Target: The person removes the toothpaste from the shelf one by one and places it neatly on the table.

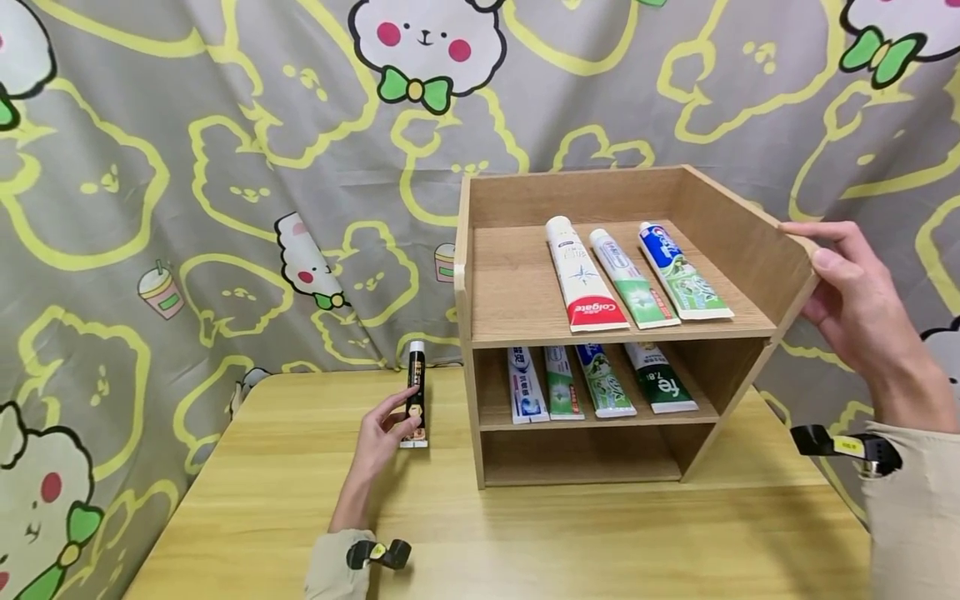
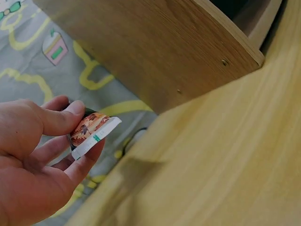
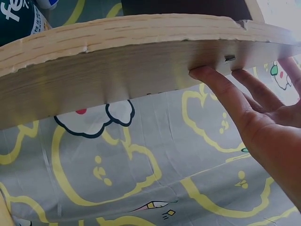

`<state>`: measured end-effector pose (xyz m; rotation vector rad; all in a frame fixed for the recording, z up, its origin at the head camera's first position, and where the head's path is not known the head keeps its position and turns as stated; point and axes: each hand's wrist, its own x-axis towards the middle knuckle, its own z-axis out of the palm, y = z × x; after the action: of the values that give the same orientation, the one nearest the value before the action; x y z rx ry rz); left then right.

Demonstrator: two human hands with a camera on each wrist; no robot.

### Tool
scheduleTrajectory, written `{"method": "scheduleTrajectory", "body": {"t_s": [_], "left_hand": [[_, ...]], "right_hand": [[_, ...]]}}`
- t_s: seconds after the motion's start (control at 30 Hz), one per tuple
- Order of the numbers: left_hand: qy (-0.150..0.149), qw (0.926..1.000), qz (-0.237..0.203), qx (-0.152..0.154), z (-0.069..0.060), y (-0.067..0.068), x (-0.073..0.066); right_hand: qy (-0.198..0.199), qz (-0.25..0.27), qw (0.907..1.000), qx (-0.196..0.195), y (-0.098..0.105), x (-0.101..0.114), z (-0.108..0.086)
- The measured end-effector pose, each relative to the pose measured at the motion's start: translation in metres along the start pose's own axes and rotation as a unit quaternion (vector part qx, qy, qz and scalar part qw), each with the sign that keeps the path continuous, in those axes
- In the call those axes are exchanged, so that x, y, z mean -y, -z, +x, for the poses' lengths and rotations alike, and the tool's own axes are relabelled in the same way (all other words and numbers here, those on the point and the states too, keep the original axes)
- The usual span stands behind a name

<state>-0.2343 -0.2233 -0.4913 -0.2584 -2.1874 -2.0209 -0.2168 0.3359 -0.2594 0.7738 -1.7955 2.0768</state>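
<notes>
My left hand (image 1: 378,437) pinches a black toothpaste tube (image 1: 417,367) with a white cap, left of the wooden shelf unit (image 1: 498,308). In the left wrist view, thumb and fingers hold the tube near its pale flat end (image 2: 97,138). The cap points away from me, and a shadow falls on the tabletop below. At the shelf unit's right side panel, my right hand (image 1: 862,300) grips the upper front corner. The right wrist view shows its fingertips (image 3: 200,73) against the panel's outer face; the thumb is out of sight there.
On the top shelf lie a red-and-white Colgate tube (image 1: 581,279), a green-and-white tube (image 1: 633,279) and a blue-and-green tube (image 1: 682,275). Several more tubes, including a dark green one (image 1: 663,383), lie on the middle shelf. A patterned curtain (image 1: 247,167) hangs behind the wooden table (image 1: 270,475).
</notes>
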Motion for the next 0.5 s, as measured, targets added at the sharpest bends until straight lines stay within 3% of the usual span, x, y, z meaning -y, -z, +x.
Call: {"method": "scheduleTrajectory", "body": {"t_s": [0.3,0.5], "left_hand": [[0.035,0.9988,0.029,-0.017,-0.001,-0.005,0.018],[0.030,0.9971,0.069,-0.009,-0.001,-0.009,0.028]], "right_hand": [[-0.010,-0.005,0.9999,-0.010,0.000,-0.001,0.001],[-0.003,0.010,0.9999,-0.006,0.002,-0.002,0.000]]}}
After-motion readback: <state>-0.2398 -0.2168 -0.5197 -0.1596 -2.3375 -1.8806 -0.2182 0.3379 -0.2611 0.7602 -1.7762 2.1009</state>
